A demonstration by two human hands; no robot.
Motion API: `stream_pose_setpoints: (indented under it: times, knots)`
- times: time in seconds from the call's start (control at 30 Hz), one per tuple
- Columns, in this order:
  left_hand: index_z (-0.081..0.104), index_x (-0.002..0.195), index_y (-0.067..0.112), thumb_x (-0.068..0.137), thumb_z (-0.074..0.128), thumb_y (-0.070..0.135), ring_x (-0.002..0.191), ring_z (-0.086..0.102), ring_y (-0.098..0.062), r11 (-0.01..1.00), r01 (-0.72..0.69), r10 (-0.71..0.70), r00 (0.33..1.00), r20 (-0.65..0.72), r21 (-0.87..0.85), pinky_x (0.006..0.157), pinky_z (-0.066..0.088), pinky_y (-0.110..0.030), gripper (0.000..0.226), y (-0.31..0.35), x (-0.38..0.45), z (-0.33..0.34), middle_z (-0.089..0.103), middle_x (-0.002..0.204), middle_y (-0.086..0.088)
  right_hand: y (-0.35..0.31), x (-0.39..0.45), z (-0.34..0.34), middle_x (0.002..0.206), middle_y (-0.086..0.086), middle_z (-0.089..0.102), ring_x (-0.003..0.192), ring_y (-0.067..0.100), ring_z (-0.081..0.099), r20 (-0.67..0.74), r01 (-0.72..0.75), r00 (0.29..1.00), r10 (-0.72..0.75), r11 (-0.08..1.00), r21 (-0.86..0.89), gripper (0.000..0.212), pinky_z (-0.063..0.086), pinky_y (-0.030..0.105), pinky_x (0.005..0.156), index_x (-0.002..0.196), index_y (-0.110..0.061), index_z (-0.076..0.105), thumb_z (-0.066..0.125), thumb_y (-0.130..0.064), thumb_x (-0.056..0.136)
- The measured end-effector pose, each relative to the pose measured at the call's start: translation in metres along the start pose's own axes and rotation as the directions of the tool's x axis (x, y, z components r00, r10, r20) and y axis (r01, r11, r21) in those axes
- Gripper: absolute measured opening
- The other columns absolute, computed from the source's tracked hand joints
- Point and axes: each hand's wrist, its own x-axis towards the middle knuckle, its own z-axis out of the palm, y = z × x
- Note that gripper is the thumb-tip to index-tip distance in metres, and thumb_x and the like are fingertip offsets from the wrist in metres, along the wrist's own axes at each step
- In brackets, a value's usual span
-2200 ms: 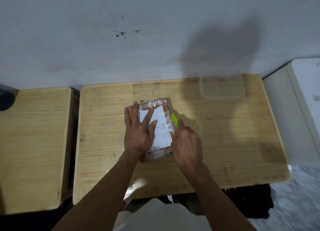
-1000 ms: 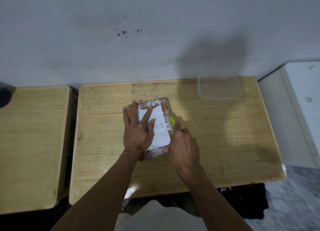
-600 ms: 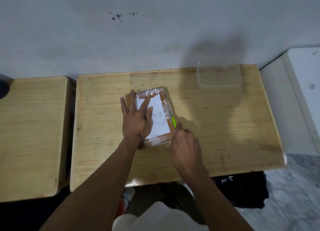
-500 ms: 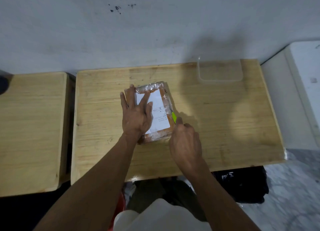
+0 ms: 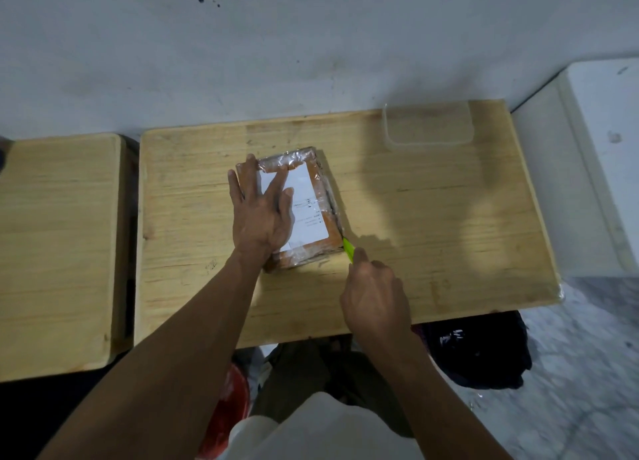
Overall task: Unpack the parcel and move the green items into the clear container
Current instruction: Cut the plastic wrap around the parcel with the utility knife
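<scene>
A taped brown parcel with a white label lies flat in the middle of the wooden table. My left hand presses flat on its left half, fingers spread. My right hand is closed around a lime-green cutter whose tip meets the parcel's near right corner. The clear container stands empty at the table's far right edge, by the wall. No green items are visible; the parcel is closed.
A second wooden table stands to the left across a narrow gap. A white unit sits to the right. A dark bag and a red object lie on the floor under the table's near edge.
My right hand has drawn the green cutter toward me along the parcel's right edge, from about mid-edge to the near corner. My left hand stays pressed on the parcel. The camera shifted.
</scene>
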Motion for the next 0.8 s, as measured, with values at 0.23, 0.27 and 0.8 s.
stream_pose_setpoints:
  times: [0.23,0.27,0.8]
  knots:
    - [0.055,0.144,0.013,0.107,0.038,0.033,0.151,0.022,-0.048,0.999,-0.024,0.024,0.999,0.023,0.032,0.119,0.015,-0.066,0.045,-0.004,-0.002,0.002,0.03,0.154,-0.038,0.009,-0.004,-0.005,0.101,0.011,0.065,0.09,0.032,0.065,-0.008,-0.001,1.0,0.001,1.0,-0.006,0.041,0.049,0.036,0.07,0.139,-0.013,0.042,0.041,-0.018,0.098]
    - [0.054,0.144,0.013,0.107,0.036,0.033,0.151,0.021,-0.048,0.999,-0.027,0.026,0.999,0.034,0.033,0.119,0.015,-0.066,0.046,-0.004,-0.002,0.001,0.029,0.155,-0.038,0.01,-0.005,-0.008,0.102,0.011,0.065,0.092,0.033,0.065,0.01,-0.01,1.0,0.01,0.999,-0.033,0.04,0.047,0.035,0.069,0.138,-0.014,0.042,0.041,-0.019,0.098]
    - [0.047,0.15,0.014,0.107,0.034,0.037,0.153,0.013,-0.047,0.969,0.219,-0.237,0.953,0.189,0.11,0.121,0.011,-0.065,0.05,-0.011,-0.037,-0.003,0.023,0.158,-0.037,0.016,0.058,-0.065,0.099,0.006,0.065,0.093,0.031,0.061,0.203,0.102,0.976,-0.083,0.991,-0.085,0.022,0.039,0.032,0.069,0.106,-0.02,0.056,0.046,-0.037,0.095]
